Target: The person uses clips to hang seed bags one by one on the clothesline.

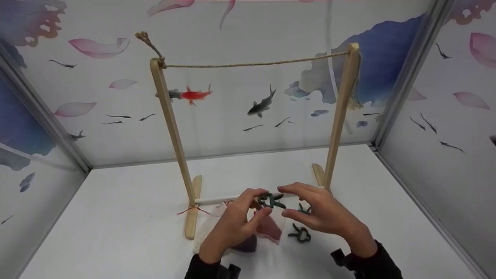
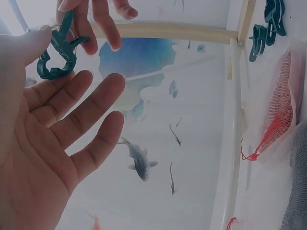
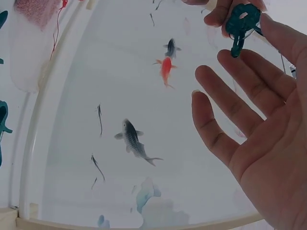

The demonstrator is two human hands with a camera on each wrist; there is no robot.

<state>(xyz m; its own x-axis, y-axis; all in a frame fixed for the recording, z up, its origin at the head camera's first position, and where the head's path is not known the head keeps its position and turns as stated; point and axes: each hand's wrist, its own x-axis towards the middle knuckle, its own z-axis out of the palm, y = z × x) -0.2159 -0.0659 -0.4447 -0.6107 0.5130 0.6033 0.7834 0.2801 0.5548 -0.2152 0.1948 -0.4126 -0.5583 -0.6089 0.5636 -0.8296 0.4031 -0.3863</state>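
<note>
A dark green spring clip (image 1: 271,200) is pinched between the thumb and fingers of my left hand (image 1: 238,221), above the table. My right hand (image 1: 321,207) faces it from the other side, thumb and fingers spread around the clip's handle ends. In the right wrist view, the right thumb and fingertips come right up to the clip's handles (image 3: 236,47). Below the hands lie a sheer pouch with pink contents (image 1: 270,228) and one with dark contents (image 1: 246,245), partly hidden by the left hand. Beside them is a whitish pouch (image 1: 204,230).
Two more green clips (image 1: 300,233) (image 1: 304,209) lie below the right hand. Behind stands a wooden frame (image 1: 170,120) with a rope (image 1: 248,64) strung across its top and a white rod (image 1: 217,200) low between its feet. Patterned panels (image 1: 232,128) enclose the white table (image 1: 128,217).
</note>
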